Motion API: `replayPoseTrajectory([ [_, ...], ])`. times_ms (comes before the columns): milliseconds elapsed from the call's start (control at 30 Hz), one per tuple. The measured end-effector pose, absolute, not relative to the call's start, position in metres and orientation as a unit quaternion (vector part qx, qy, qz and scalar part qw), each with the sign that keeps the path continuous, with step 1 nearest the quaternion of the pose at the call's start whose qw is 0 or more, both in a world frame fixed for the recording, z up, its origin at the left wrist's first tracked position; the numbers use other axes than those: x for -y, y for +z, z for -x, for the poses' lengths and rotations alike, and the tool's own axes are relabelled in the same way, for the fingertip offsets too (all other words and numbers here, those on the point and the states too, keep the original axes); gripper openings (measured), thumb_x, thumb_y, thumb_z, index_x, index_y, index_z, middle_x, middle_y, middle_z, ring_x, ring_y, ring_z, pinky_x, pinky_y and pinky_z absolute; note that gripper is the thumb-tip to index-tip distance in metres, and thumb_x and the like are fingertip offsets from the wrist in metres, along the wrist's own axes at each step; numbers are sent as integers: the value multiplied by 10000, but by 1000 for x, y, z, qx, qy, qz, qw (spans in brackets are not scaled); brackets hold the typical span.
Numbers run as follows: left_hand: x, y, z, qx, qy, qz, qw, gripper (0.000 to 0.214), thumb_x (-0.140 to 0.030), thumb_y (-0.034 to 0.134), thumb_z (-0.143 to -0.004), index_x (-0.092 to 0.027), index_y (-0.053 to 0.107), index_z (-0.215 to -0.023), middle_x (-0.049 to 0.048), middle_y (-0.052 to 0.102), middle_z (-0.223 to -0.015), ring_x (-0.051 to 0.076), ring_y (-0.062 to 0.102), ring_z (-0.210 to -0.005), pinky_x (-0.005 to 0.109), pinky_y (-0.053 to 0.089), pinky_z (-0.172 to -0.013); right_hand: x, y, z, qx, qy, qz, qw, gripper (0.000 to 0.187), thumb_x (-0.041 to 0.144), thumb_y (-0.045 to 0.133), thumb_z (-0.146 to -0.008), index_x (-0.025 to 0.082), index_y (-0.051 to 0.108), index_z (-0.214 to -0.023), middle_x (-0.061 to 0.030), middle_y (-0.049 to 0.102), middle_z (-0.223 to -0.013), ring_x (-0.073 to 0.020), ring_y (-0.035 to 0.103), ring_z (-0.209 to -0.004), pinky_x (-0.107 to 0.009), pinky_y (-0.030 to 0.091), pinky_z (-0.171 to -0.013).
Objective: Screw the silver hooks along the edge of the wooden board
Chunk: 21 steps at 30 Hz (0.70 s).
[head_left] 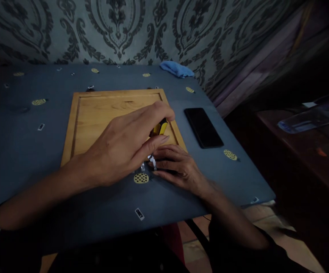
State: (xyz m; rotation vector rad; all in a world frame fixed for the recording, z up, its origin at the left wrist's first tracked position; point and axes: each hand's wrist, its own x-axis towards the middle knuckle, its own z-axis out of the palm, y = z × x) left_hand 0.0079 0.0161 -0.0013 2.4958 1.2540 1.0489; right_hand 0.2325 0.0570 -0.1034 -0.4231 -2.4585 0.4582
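Observation:
My left hand is wrapped round the black and yellow handle of a screwdriver, held over the near right part of a wooden board. Its shaft and tip are hidden behind my fingers. Low at the board's near edge, my right hand has its fingers closed on a small shiny metal piece, like a band or clamp, partly covered by the fingertips. Just left of it shows another glint of metal or clear material, too small to name.
A black phone lies right of the board. At the table's far edge rests a crumpled blue cloth. A pineapple-print cloth covers the table, with a patterned wall behind. On a dark surface at right lies a clear plastic item.

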Motion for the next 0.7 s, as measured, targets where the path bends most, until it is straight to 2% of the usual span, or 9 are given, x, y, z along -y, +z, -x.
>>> replayPoseTrajectory([
  [133, -19, 3, -12, -429, 315, -844, 63, 182, -210, 514, -1002, -172, 566, -1173, 43, 699, -1085, 150, 687, -829, 280, 539, -735, -57, -103, -232, 925, 175, 162, 296, 173, 339, 684, -945, 224, 769, -1043, -74, 772, -1113, -243, 673, -1153, -463, 575, -966],
  [267, -22, 5, -16, -442, 290, -848, 50, 188, -277, 516, -1010, -182, 581, -1159, 66, 685, -1133, 184, 688, -890, 291, 527, -721, -56, -101, -232, 925, 179, 160, 296, 175, 331, 689, -942, 203, 769, -1032, -80, 775, -1092, -239, 676, -1127, -445, 575, -945],
  [433, -21, 4, -18, -438, 315, -841, 46, 161, -260, 569, -993, -174, 589, -1127, 58, 683, -1092, 147, 669, -792, 265, 513, -683, -57, -102, -232, 925, 181, 158, 295, 188, 332, 684, -945, 199, 765, -1050, -84, 770, -1117, -241, 671, -1144, -454, 567, -964],
  [700, -20, 5, -17, -445, 335, -828, 72, 189, -183, 524, -976, -197, 584, -1154, 45, 707, -1105, 164, 699, -873, 307, 571, -789, -57, -102, -232, 924, 184, 159, 293, 185, 333, 679, -949, 204, 768, -1046, -92, 767, -1154, -245, 666, -1166, -459, 569, -968],
])
